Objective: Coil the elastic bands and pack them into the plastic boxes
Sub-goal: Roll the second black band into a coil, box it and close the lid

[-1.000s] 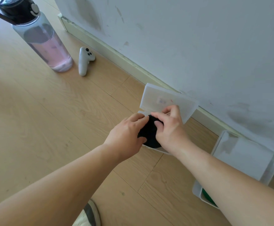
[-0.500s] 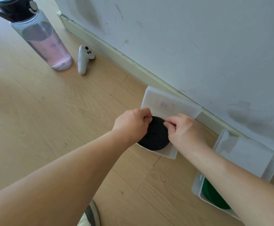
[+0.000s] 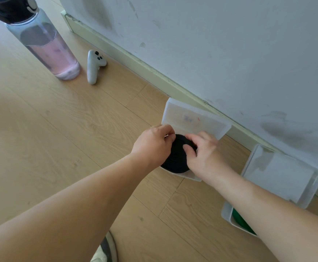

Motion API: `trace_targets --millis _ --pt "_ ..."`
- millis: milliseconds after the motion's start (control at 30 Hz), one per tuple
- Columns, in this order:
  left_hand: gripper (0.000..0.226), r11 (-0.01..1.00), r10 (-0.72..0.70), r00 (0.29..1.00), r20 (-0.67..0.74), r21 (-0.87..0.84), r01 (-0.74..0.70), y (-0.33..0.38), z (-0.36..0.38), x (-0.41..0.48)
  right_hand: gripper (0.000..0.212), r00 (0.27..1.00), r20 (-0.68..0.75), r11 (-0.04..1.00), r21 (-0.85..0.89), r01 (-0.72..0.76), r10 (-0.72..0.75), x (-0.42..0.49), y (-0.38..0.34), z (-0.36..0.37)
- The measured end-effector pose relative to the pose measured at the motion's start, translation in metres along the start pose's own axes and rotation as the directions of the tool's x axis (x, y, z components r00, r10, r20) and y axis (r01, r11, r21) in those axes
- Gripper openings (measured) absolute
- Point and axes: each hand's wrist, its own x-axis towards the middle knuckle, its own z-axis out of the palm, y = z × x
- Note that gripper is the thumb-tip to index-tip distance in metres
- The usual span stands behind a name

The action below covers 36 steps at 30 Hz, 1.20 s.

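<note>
A black coil of elastic band (image 3: 176, 159) lies in an open translucent plastic box (image 3: 193, 176) on the wooden floor, the box's lid (image 3: 194, 118) raised against the skirting. My left hand (image 3: 153, 145) curls over the coil's left edge, fingers at its top. My right hand (image 3: 204, 155) grips the right side, thumb pressing on the coil's top face. At the right a second open plastic box (image 3: 227, 214) holds a green coil (image 3: 239, 221), partly hidden under my right forearm.
A water bottle with pink liquid (image 3: 46, 42) and a white controller (image 3: 93, 66) stand at the far left near the wall. The second box's lid (image 3: 281, 176) leans on the skirting board. A shoe tip (image 3: 105, 250) shows at the bottom.
Both hands stay on the black coil in the box. My right thumb has come over onto the coil's top; the left hand has barely shifted.
</note>
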Motion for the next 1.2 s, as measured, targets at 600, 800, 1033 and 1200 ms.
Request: trace_targets --millis 600,800,1033,1200 --pt "0.024 0.964 0.047 0.996 -0.074 0.264 -0.026 -0.002 0.012 -0.001 0.047 0.937 0.037 0.878 -0.337 0.34 -0.348 -0.005 0.016 -0.002" --pt "0.014 0.878 0.329 0.944 -0.028 0.376 -0.295 -0.007 0.02 -0.012 0.037 0.959 0.066 0.876 -0.394 0.279 -0.276 0.001 0.01 -0.001" --pt "0.023 0.773 0.429 0.903 0.022 0.508 -0.379 -0.015 0.025 -0.025 0.055 0.945 0.015 0.758 -0.593 0.272 -0.328 -0.005 0.011 0.011" --pt "0.021 0.803 0.31 0.94 0.139 0.491 -0.337 -0.005 0.018 -0.017 0.067 0.953 0.054 0.759 -0.592 0.271 -0.299 -0.012 0.015 0.013"
